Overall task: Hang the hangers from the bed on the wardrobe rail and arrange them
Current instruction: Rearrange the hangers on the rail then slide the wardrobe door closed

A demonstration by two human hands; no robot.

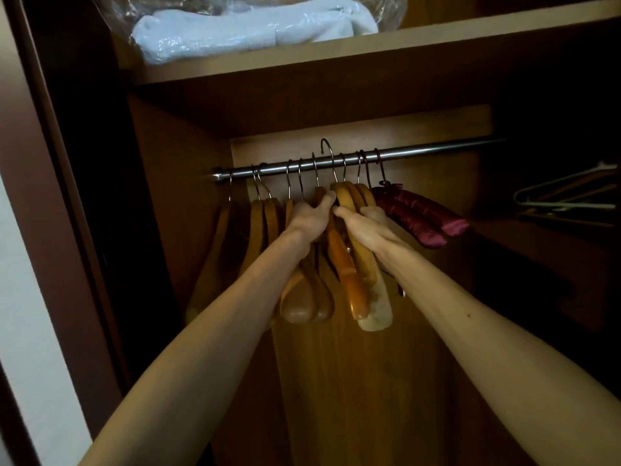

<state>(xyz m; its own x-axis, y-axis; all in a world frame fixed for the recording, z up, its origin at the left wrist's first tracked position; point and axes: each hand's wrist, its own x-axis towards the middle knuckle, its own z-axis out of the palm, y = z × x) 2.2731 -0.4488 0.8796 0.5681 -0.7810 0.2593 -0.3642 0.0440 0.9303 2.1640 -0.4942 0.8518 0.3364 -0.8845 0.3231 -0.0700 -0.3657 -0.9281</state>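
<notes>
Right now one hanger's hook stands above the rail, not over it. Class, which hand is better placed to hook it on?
Probably the right hand: it grips the wooden hangers directly under the raised hook. The left hand holds a neighbouring hanger already on the rail.

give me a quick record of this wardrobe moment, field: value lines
rail: steel rail across the wardrobe
wooden hangers: bunch of wooden hangers hooked on the rail
raised hook: one hook stands above the rail, not on it
padded hangers: two maroon padded hangers at the right end of the row
left hand: left hand grips a hanger neck
right hand: right hand grips the hangers beside it
shelf: bagged pale bedding on the shelf above
side: loose hangers lie at right
</notes>
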